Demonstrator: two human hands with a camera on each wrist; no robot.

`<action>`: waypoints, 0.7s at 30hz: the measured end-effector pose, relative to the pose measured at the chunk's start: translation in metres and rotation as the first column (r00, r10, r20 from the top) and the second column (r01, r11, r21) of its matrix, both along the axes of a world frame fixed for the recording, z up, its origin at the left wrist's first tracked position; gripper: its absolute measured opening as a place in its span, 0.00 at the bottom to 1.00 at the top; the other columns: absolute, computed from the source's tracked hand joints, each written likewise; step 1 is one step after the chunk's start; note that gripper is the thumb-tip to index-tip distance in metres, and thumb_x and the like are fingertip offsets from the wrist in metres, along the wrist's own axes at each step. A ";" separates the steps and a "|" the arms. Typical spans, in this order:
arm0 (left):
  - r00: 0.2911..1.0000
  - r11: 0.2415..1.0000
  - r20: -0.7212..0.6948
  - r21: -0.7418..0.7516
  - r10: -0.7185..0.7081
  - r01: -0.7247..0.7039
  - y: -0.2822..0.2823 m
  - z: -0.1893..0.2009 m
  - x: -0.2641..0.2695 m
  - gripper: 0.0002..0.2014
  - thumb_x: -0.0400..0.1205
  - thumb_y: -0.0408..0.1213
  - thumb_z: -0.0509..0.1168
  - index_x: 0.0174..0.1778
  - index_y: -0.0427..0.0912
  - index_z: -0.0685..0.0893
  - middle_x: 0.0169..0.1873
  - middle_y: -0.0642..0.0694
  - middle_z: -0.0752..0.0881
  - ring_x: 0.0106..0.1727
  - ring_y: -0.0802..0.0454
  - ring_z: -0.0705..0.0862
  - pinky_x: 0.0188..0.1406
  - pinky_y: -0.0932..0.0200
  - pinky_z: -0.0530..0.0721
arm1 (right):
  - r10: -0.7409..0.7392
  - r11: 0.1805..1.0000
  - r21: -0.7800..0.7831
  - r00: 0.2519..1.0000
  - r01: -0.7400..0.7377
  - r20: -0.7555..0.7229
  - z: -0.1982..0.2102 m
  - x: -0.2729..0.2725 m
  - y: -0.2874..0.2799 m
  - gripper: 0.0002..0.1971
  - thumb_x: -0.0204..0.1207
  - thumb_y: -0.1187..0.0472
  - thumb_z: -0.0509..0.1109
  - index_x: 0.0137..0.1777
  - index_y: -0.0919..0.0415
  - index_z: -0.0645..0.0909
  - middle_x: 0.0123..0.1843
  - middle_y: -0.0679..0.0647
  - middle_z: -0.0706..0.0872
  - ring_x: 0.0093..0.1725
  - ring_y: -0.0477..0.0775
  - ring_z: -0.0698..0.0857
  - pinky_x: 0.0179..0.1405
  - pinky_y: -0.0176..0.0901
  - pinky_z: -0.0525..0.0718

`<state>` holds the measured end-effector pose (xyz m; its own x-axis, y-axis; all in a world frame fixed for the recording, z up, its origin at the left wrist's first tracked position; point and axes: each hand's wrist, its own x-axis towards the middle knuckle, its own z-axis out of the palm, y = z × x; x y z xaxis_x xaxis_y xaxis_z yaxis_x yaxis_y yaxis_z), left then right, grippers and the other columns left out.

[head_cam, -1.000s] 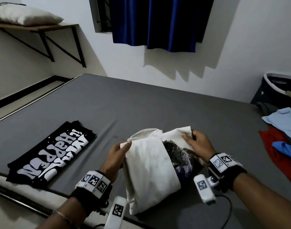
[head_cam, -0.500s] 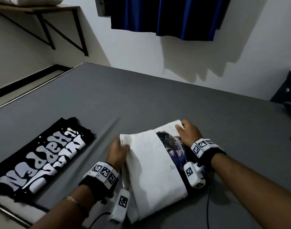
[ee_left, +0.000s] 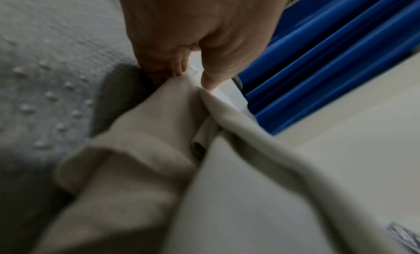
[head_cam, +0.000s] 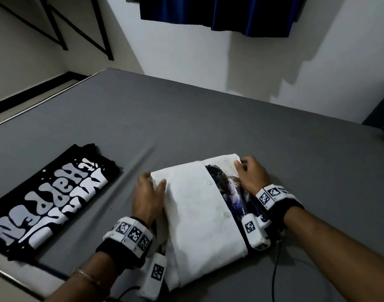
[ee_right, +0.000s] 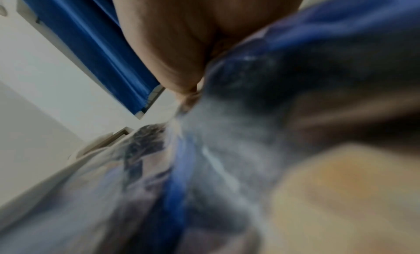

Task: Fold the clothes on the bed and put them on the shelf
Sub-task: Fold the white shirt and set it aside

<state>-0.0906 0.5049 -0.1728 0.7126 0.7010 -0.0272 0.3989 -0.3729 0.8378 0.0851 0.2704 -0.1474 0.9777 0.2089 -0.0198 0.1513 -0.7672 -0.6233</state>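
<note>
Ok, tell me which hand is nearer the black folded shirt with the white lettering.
Left. The left hand grips the white shirt's left edge, on the side facing the black shirt. The right hand holds the far right corner, farther away.

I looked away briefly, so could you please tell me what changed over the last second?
The white shirt, held raised, was lowered flat onto the bed. The left hand and right hand still grip its far corners. The folded black T-shirt stayed put.
</note>
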 end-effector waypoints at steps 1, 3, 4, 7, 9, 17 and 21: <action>0.999 0.985 0.026 0.172 0.018 -0.022 -0.006 0.012 -0.001 0.25 0.81 0.48 0.67 0.70 0.38 0.75 0.63 0.37 0.81 0.67 0.37 0.77 0.69 0.42 0.75 | 0.017 1.000 -0.015 0.992 -0.015 0.123 0.008 -0.004 -0.001 0.19 0.83 0.46 0.61 0.65 0.60 0.78 0.64 0.60 0.83 0.64 0.63 0.81 0.61 0.49 0.77; 0.993 0.868 0.078 0.495 -0.091 0.041 -0.024 0.040 -0.005 0.26 0.83 0.50 0.59 0.73 0.39 0.74 0.69 0.35 0.76 0.72 0.36 0.73 0.72 0.42 0.72 | 0.185 0.983 -0.080 0.910 -0.167 0.372 0.025 -0.020 0.002 0.24 0.81 0.45 0.54 0.70 0.57 0.77 0.70 0.57 0.79 0.70 0.61 0.77 0.70 0.55 0.75; 0.980 0.779 0.036 0.613 -0.198 0.135 -0.038 0.051 -0.005 0.27 0.83 0.52 0.55 0.74 0.40 0.74 0.72 0.35 0.74 0.75 0.36 0.71 0.74 0.40 0.72 | 0.314 0.949 -0.146 0.857 -0.279 0.408 0.031 -0.031 0.006 0.27 0.80 0.44 0.50 0.73 0.55 0.75 0.75 0.55 0.77 0.75 0.60 0.73 0.74 0.57 0.72; 0.883 0.560 -0.228 0.701 -0.411 0.442 -0.073 0.038 -0.002 0.31 0.82 0.50 0.51 0.77 0.34 0.74 0.78 0.34 0.72 0.80 0.34 0.69 0.78 0.35 0.65 | 0.614 0.760 -0.412 0.764 -0.503 0.199 0.022 -0.069 0.020 0.35 0.76 0.43 0.36 0.84 0.46 0.59 0.87 0.44 0.56 0.86 0.51 0.52 0.83 0.64 0.52; 0.834 0.539 -0.368 0.640 -0.411 0.548 -0.084 0.013 0.001 0.33 0.81 0.50 0.50 0.76 0.31 0.74 0.77 0.34 0.73 0.79 0.34 0.70 0.79 0.36 0.61 | 0.648 0.665 -0.501 0.761 -0.553 0.021 0.004 -0.079 0.025 0.40 0.71 0.41 0.28 0.86 0.45 0.48 0.88 0.41 0.45 0.86 0.48 0.43 0.83 0.66 0.45; 0.787 0.543 -0.471 0.571 -0.398 0.616 -0.087 -0.013 0.005 0.35 0.77 0.50 0.52 0.74 0.31 0.77 0.75 0.34 0.76 0.77 0.36 0.73 0.74 0.40 0.59 | 0.644 0.636 -0.518 0.764 -0.571 -0.051 -0.020 -0.073 0.029 0.41 0.70 0.38 0.28 0.86 0.46 0.44 0.88 0.42 0.43 0.86 0.49 0.40 0.81 0.64 0.38; 0.755 0.533 -0.516 0.538 -0.404 0.653 -0.083 -0.019 0.010 0.35 0.76 0.52 0.52 0.74 0.32 0.78 0.74 0.35 0.77 0.76 0.36 0.75 0.73 0.40 0.60 | 0.632 0.637 -0.533 0.773 -0.557 -0.053 -0.026 -0.071 0.028 0.43 0.67 0.37 0.25 0.86 0.44 0.41 0.87 0.41 0.40 0.86 0.47 0.38 0.81 0.63 0.38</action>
<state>-0.0807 0.4215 -0.1922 0.9944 0.1058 -0.0084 0.1058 -0.9828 0.1514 0.0139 0.2986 -0.1735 0.6457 0.7420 -0.1804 0.7331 -0.6685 -0.1254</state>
